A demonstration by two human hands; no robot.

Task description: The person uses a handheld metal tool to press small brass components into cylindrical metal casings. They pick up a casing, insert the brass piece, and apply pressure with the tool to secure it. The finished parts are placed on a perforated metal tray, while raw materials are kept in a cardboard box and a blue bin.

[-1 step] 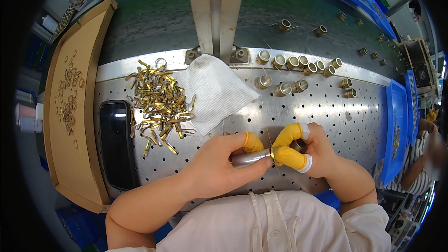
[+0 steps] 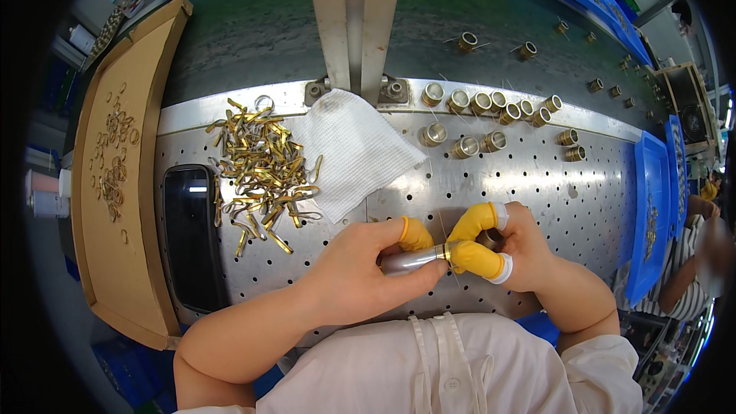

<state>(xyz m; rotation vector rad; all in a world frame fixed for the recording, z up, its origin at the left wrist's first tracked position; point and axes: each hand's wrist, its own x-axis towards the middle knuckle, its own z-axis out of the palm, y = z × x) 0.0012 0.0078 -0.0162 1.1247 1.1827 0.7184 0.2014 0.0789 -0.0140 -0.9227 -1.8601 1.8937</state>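
Head view, looking down on a perforated metal bench [image 2: 537, 184]. The left hand [image 2: 360, 272] is closed around a silver cylindrical tool [image 2: 410, 260], which lies near the front edge of the bench, just ahead of the person's chest. The tool's long axis runs roughly left to right, tilted slightly up toward the right, and its tip points right, into the right hand [image 2: 510, 249]. That hand pinches the tip between two fingers in yellow finger cots [image 2: 475, 259]; a third yellow cot shows on a left-hand finger. What sits at the tip is a small brass-coloured piece, too small to identify, and the tool's rear half is hidden inside the left palm.

To the far left lies a heap of brass clips [image 2: 261, 169], too tangled to count, partly on a white cloth [image 2: 356, 149]. About ten short brass sleeves [image 2: 479, 103] stand in a loose cluster at the far right of the bench; several more sit on the green surface beyond. A dark phone [image 2: 192, 238] lies at the left, beside a cardboard tray [image 2: 146, 92] holding scattered rings. Another person's arm is cut off at the right rim.
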